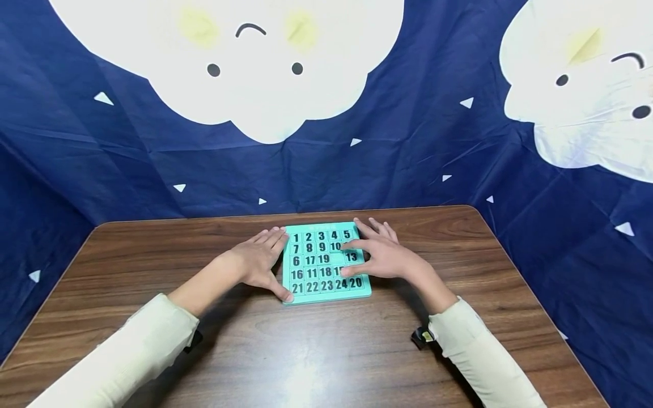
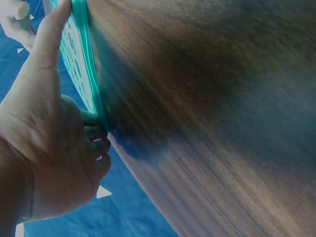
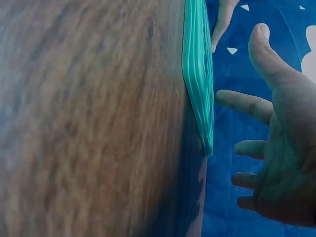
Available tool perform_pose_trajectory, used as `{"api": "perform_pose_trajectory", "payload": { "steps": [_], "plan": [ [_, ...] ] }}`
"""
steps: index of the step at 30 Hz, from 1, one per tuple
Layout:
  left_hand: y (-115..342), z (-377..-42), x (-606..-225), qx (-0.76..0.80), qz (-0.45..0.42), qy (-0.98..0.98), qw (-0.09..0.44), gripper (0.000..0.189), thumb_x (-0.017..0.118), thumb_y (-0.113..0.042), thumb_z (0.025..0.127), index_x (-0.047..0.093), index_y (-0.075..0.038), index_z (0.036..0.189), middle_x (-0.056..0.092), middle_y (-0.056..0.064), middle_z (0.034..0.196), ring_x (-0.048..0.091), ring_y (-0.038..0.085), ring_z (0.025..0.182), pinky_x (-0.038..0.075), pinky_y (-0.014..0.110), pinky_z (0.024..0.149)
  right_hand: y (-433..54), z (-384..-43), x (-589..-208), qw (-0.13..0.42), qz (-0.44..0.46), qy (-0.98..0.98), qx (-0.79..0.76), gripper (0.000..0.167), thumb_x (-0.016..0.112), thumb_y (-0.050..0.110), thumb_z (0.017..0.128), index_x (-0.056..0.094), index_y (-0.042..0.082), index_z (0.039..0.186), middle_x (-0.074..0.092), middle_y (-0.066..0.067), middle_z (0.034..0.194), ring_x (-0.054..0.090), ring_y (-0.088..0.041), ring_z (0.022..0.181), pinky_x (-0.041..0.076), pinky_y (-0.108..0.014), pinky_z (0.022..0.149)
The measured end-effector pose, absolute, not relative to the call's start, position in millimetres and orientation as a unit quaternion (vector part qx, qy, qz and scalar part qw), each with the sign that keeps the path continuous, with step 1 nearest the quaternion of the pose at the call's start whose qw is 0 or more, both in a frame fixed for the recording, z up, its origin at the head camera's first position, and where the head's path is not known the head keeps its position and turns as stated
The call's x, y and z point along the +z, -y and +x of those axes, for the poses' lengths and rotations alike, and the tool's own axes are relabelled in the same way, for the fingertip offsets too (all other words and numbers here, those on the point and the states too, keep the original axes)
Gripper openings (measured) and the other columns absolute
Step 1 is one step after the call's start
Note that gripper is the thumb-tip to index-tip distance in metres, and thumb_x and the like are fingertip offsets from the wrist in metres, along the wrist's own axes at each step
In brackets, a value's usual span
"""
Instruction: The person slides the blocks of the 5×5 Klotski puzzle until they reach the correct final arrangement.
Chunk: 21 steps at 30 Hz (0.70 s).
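A turquoise sliding number puzzle [image 1: 326,296] lies flat on the table, with black-numbered tiles and one gap right of the 19. My left hand [image 1: 257,258] rests along its left side, thumb on the near left corner and straight fingers at the far left corner. Over the right side spreads my right hand [image 1: 385,253]. Its index fingertip is by the 10 tile and its thumb over the row below the gap, hiding some numbers. In the right wrist view the index fingertip is close to the puzzle's surface; I cannot tell whether it touches.
The brown wood-grain table [image 1: 285,345] extends around the puzzle. Behind it and to the right hangs a dark blue cloth [image 1: 316,170] with white clouds and small triangles. A small black device [image 1: 422,338] is strapped at the right wrist.
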<state>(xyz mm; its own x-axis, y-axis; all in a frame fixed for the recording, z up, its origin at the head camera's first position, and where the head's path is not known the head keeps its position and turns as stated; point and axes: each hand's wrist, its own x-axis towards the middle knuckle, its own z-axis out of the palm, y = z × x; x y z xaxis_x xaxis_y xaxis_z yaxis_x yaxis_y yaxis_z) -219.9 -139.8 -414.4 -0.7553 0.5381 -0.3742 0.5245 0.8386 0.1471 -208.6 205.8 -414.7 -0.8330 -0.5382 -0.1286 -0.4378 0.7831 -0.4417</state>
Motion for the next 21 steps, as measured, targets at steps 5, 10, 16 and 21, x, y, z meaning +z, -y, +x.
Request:
{"api": "perform_pose_trajectory", "payload": {
  "steps": [5,10,16,21],
  "plan": [
    [139,-221,-414,0.016,0.284,-0.936,0.206,0.160,0.079,-0.094,0.076,0.010,0.008,0.178,0.006,0.029,0.189,0.008,0.046,0.178,0.010,0.058,0.148,-214,-204,-413,0.116,-0.246,-0.937,-0.220,0.048,0.085,0.064,0.094,0.084,0.034,0.132,0.019,-0.015,0.190,0.003,-0.051,0.177,-0.004,-0.081,0.139],
    [140,-221,-413,0.010,0.285,-0.936,0.207,0.160,0.079,-0.094,0.076,0.010,0.007,0.178,0.006,0.029,0.189,0.008,0.045,0.178,0.009,0.058,0.148,-213,-204,-419,0.136,-0.281,-0.927,-0.208,0.059,0.081,0.070,0.095,0.078,0.039,0.146,0.018,-0.017,0.190,0.005,-0.056,0.176,0.000,-0.086,0.136],
    [141,-222,-412,0.008,0.285,-0.936,0.208,0.160,0.078,-0.095,0.076,0.009,0.007,0.179,0.005,0.028,0.189,0.007,0.044,0.179,0.009,0.058,0.148,-216,-208,-420,0.109,-0.259,-0.938,-0.205,0.065,0.080,0.070,0.096,0.074,0.036,0.151,0.018,-0.017,0.190,0.006,-0.055,0.176,0.000,-0.083,0.138],
    [141,-221,-413,0.012,0.284,-0.936,0.209,0.161,0.079,-0.094,0.076,0.009,0.007,0.179,0.004,0.029,0.189,0.007,0.045,0.178,0.009,0.058,0.148,-222,-209,-414,0.126,-0.254,-0.936,-0.208,0.054,0.083,0.068,0.095,0.084,0.034,0.136,0.026,-0.016,0.188,0.006,-0.053,0.176,-0.002,-0.083,0.138]
  ]
}}
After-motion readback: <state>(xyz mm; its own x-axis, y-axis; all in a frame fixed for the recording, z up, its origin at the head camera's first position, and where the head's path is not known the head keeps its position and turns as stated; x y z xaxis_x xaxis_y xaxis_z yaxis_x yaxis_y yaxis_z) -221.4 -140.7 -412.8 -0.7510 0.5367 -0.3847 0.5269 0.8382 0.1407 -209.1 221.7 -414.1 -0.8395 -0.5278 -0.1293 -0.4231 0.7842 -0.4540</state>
